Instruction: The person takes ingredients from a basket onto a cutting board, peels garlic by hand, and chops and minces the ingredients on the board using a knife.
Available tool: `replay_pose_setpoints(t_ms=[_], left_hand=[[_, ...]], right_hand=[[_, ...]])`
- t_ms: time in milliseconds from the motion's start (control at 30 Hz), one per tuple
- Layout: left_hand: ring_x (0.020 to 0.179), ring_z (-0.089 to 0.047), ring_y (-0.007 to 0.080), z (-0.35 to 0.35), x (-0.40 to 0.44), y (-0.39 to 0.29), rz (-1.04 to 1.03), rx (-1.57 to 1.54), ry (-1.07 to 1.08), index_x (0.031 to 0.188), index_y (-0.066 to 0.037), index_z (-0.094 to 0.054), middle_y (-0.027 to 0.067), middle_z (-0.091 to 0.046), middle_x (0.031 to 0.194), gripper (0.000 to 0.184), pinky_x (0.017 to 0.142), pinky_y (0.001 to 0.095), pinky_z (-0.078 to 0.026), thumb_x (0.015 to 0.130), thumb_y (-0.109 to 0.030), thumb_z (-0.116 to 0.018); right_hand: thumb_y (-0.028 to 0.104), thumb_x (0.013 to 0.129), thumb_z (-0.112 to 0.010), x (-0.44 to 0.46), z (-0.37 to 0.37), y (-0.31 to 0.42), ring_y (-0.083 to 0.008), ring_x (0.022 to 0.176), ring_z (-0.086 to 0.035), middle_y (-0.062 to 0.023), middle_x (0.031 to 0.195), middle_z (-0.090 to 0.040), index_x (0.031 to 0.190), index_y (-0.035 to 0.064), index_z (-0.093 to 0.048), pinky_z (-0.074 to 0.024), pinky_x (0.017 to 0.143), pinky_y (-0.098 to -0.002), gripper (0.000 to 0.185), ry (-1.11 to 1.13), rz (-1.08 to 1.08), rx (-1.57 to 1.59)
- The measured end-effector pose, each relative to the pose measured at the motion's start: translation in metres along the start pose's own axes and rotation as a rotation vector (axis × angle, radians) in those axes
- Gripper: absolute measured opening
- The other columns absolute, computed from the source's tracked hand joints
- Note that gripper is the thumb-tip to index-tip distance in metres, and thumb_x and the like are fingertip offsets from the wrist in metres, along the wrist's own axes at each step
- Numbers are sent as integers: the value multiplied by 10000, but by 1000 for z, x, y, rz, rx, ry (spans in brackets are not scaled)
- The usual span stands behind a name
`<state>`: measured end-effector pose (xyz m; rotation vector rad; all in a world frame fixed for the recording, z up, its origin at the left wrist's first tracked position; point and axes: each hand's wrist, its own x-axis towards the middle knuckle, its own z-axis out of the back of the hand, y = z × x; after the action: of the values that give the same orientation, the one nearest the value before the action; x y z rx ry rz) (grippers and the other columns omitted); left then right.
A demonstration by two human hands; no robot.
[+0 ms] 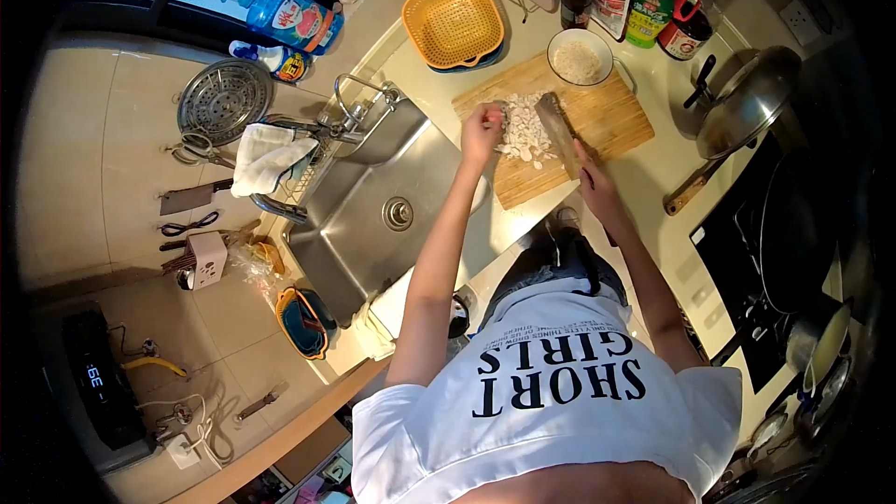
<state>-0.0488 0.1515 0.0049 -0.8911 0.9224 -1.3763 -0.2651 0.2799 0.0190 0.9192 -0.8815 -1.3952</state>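
- Grips the cleaver (558, 135) by its handle in the right hand (599, 187), with fingers closed around it
- Has the left hand (482, 131) beside the pale chopped bits (525, 135), with fingers curled in; cannot tell if holding anything
- Lying on the wooden board (616, 121), next to the cleaver's blade: those bits
- At the board's far edge: a round bowl (553, 61) with small pale bits inside
- On the white shirt (560, 425): SHORT GIRLS in big black letters, upside down, plus tiny words
- On the bottles (651, 7) and blue bottle (289, 19): labels too small to read
- On the black box (98, 392): glowing numbers, hard to read
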Motion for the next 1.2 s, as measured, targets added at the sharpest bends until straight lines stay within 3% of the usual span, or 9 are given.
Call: replay_pose_setpoints(t_ms=[100, 267, 333, 467, 567, 833, 967, 1033, 1200], left_hand=[[745, -568, 131, -9, 2, 3, -177, 230, 110, 951, -15, -572, 70, -616, 827, 191, 702, 257, -446, 760, -27, -568], [757, -576, 124, 5, -34, 12, 14, -151, -21, 965, -19, -577, 53, -616, 827, 177, 666, 240, -463, 807, -100, -574], [728, -557, 111, 12, -48, 39, 75, -207, -100, 975, -22, -572, 28, -600, 817, 178, 651, 233, -459, 817, -102, -567], [838, -527, 116, 25, -85, 56, 312, -439, -303, 1046, -78, -543, 18, -545, 952, 208, 700, 246, -451, 856, -161, -525], [772, -499, 98, 23, -105, 71, 306, -471, -480, 1041, -41, -528, 22, -548, 900, 216, 682, 237, -443, 875, -175, -494], [949, -478, 173, 19, -153, 111, 186, -251, -693, 1068, -4, -475, 92, -509, 1051, 255, 833, 296, -392, 904, -197, -446], [903, -499, 151, 27, -170, 118, 168, -538, -713, 1094, -3, -434, 96, -500, 1013, 255, 823, 282, -418, 919, -187, -412], [887, -507, 148, 27, -174, 119, 141, -688, -746, 1109, -4, -416, 93, -495, 995, 259, 821, 275, -429, 920, -180, -410], [906, -520, 159, 28, -177, 123, 164, -731, -679, 1133, -3, -392, 92, -487, 1027, 263, 826, 269, -439, 916, -149, -412]], right_hand=[[51, 859, -433, 5, 2, -8, -267, 641, -565, -216, 949, -562, 1324, 256, -312, -443, 608, -314, 522, -22, 40, -76], [47, 854, -423, 24, 11, 17, -378, 653, -569, -237, 890, -567, 1345, 272, -246, -446, 590, -381, 569, -58, 229, -180], [56, 855, -407, 30, 19, 49, -416, 707, -546, -245, 867, -565, 1350, 286, -208, -439, 602, -431, 581, 167, -68, -260], [60, 848, -406, 58, -6, -1, -413, 698, -546, -266, 828, -555, 1345, 287, -221, -434, 603, -447, 577, 256, 24, -458], [66, 845, -402, 65, -4, 15, -403, 675, -552, -276, 761, -545, 1348, 290, -215, -437, 618, -446, 582, 192, 154, -329], [64, 857, -381, 61, -11, 22, -402, 677, -552, -277, 821, -547, 1348, 244, -240, -426, 616, -442, 542, 324, 52, -596], [39, 846, -388, 73, -23, -2, -395, 665, -550, -275, 831, -548, 1345, 264, -247, -424, 623, -435, 566, 210, 295, -546], [4, 785, -428, 67, -24, 5, -377, 589, -525, -253, 698, -531, 1357, 274, -217, -416, 574, -438, 666, 230, 154, -513], [12, 802, -418, 68, -19, 19, -382, 619, -537, -256, 767, -543, 1357, 271, -222, -422, 584, -433, 643, 271, 150, -441]])
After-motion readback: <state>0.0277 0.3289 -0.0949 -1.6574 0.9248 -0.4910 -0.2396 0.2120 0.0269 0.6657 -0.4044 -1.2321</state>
